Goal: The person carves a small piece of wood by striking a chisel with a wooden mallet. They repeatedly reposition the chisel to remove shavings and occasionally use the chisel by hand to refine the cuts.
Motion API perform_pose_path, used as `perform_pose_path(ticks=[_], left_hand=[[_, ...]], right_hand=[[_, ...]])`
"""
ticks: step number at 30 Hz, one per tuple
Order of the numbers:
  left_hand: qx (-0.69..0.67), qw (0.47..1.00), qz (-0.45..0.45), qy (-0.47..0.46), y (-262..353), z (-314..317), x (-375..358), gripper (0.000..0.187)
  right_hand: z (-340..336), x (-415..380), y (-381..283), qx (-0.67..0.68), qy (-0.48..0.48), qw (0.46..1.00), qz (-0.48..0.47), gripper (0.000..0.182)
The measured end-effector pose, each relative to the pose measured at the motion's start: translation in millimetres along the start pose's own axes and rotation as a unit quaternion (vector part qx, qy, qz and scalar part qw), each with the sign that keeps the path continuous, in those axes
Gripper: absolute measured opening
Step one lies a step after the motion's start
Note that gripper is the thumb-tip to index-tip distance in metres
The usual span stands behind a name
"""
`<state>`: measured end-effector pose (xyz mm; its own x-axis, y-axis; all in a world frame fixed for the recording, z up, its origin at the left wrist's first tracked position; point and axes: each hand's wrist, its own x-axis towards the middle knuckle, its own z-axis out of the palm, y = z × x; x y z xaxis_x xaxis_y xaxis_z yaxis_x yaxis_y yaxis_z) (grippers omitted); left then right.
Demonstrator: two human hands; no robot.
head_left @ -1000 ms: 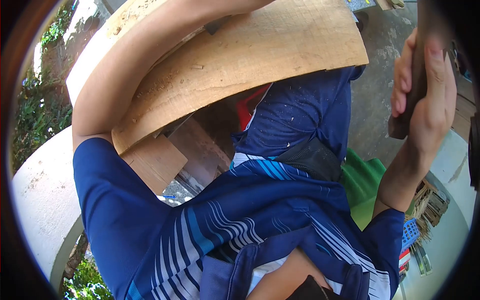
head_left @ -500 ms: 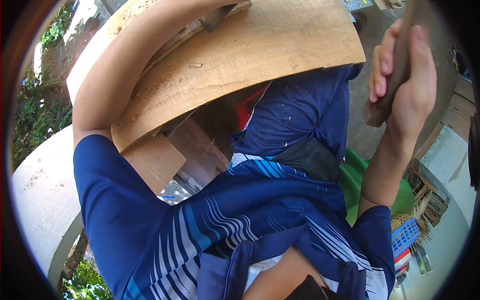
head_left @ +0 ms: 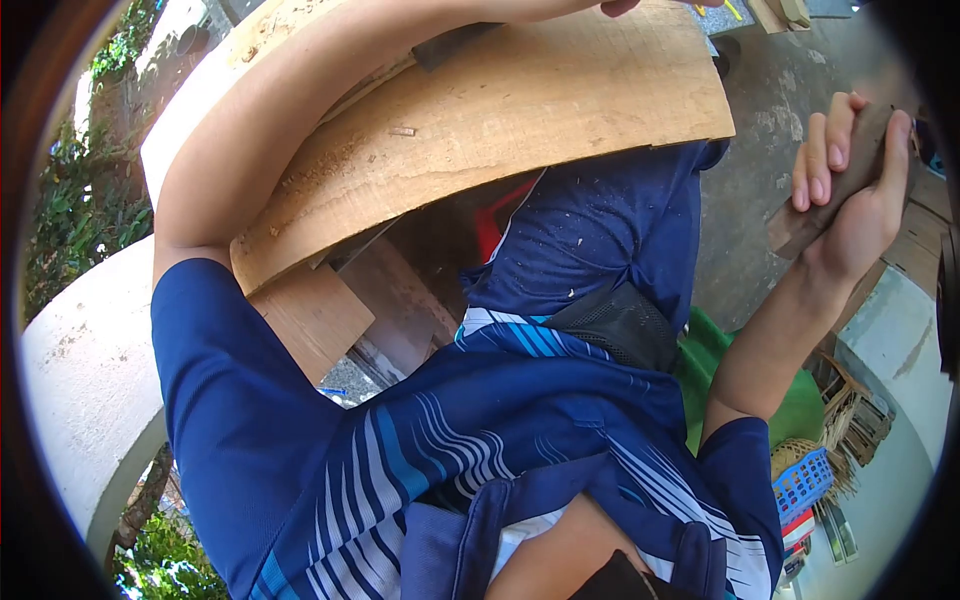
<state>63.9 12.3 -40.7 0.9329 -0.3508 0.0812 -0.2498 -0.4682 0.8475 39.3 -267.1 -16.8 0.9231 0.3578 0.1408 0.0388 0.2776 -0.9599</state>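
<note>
My right hand [head_left: 858,222] is raised at the right, its fingers and thumb closed round a dark brown wooden bar [head_left: 862,158]. The bar's lower end juts out below the fingers, and its upper end blurs into the view's edge. My left arm reaches across the curved wooden board [head_left: 560,95] on my lap. Of my left hand [head_left: 622,6] only a bit shows at the top edge, so its grip is hidden. A dark grey flat piece [head_left: 452,46] lies partly under my left forearm. Wood shavings and a small chip [head_left: 402,131] rest on the board.
A white curved ledge [head_left: 85,350] runs along the left. Loose wood pieces [head_left: 315,315] lie below the board. At the right are a green cloth [head_left: 775,375], a blue plastic basket [head_left: 803,480] and a pale block [head_left: 885,320]. Wood offcuts [head_left: 785,12] are at the top right.
My right hand has swung outward to the right and a little down with the wooden bar. My left forearm has shifted slightly, and part of my left hand shows at the top.
</note>
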Motion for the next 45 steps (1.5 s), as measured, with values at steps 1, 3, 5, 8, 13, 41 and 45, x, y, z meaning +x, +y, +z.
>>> perform_pose_path(ticks=[1,3,5,8,13,41,45], left_hand=[[-0.008,1.000,-0.011,-0.019,-3,2,3,0.062],[-0.004,0.999,-0.032,-0.044,-2,4,4,0.065],[0.004,0.996,-0.075,-0.056,3,-1,4,0.062],[-0.101,0.991,-0.073,-0.056,-4,-6,7,0.062],[-0.243,0.966,-0.070,0.059,4,-38,1,0.074],[0.113,0.937,0.149,0.296,76,-41,-71,0.088],[0.055,0.942,0.168,0.284,61,-56,-100,0.077]], right_hand=[[-1,-2,2,-0.007,0.001,1.000,0.017,0.042],[3,-9,8,-0.054,0.045,0.996,0.058,0.044],[0,-14,17,-0.078,0.052,0.993,0.070,0.043],[-5,-15,22,-0.104,0.055,0.989,0.087,0.040],[-1,1,18,-0.202,0.077,0.973,0.080,0.037],[140,47,4,-0.075,-0.189,0.976,-0.077,0.038],[114,70,-12,0.007,-0.292,0.955,-0.052,0.022]])
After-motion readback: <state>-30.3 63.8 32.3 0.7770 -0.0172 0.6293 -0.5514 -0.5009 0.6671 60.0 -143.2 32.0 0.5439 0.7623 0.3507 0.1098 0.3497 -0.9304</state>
